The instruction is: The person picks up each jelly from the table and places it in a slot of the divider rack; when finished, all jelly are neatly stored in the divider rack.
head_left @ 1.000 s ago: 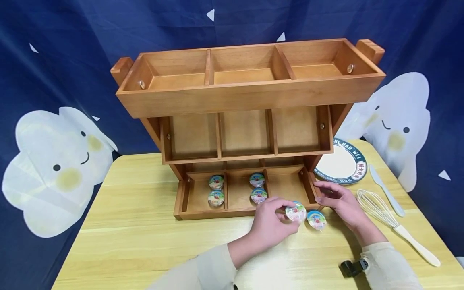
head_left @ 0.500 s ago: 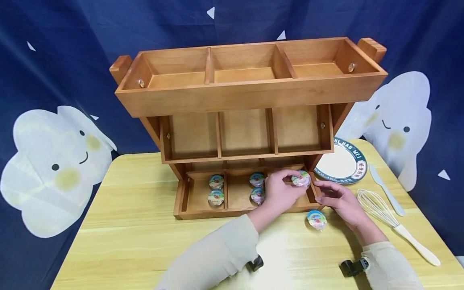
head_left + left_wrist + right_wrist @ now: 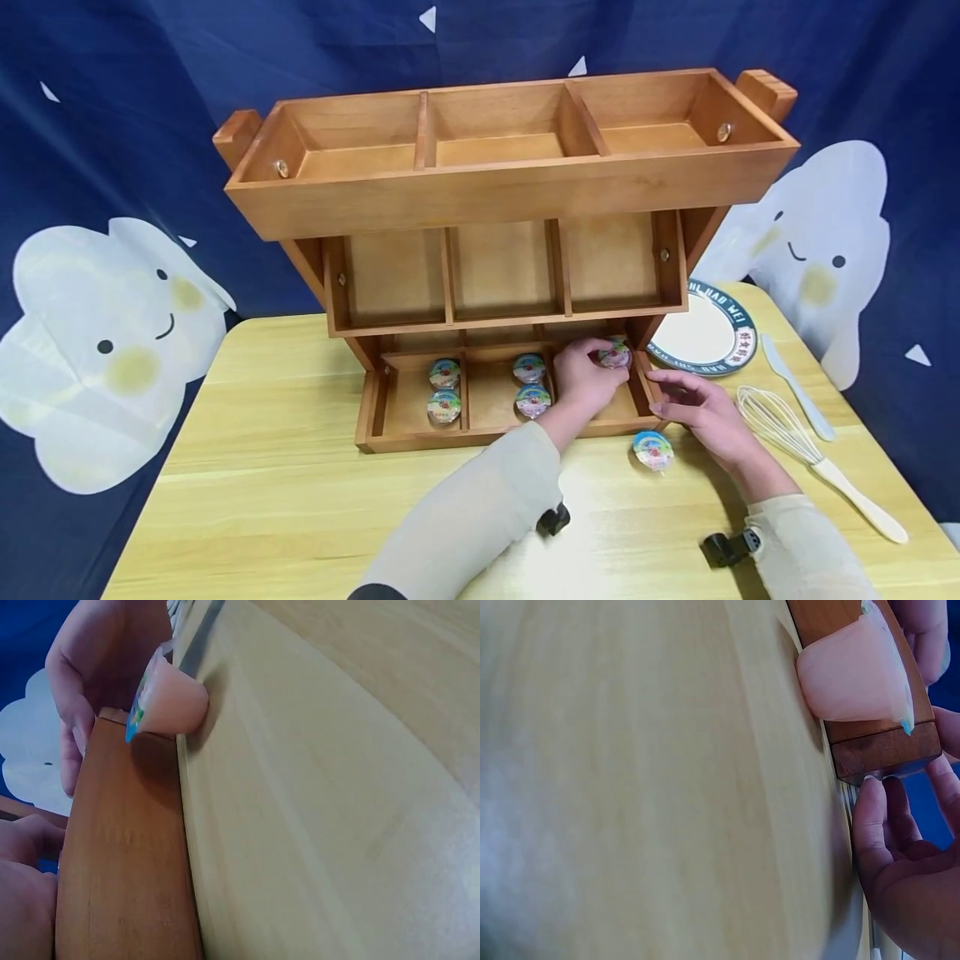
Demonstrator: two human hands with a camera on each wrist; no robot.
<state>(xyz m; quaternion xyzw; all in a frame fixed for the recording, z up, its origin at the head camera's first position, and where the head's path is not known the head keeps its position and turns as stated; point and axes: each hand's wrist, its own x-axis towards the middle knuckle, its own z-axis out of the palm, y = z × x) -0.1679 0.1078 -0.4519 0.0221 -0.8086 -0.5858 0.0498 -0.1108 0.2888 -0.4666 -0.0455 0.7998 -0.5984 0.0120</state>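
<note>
In the head view, my left hand pinches a jelly cup inside the right compartment of the wooden rack's bottom tray. My right hand rests its fingertips against the right end of that tray. Just in front of the tray's right corner, one more jelly cup stands on the table; its pink body shows in the right wrist view as a jelly cup. Two jelly cups sit in the left compartment and two jelly cups in the middle one.
The rack's top tray and middle tray rise above the bottom one. Right of it lie a plate, a light blue knife and a white whisk on the wooden table. A dark blue curtain hangs behind.
My left hand has carried the jelly cup from the table in front of the tray to the back of its right compartment. My right hand has stayed at the tray's end.
</note>
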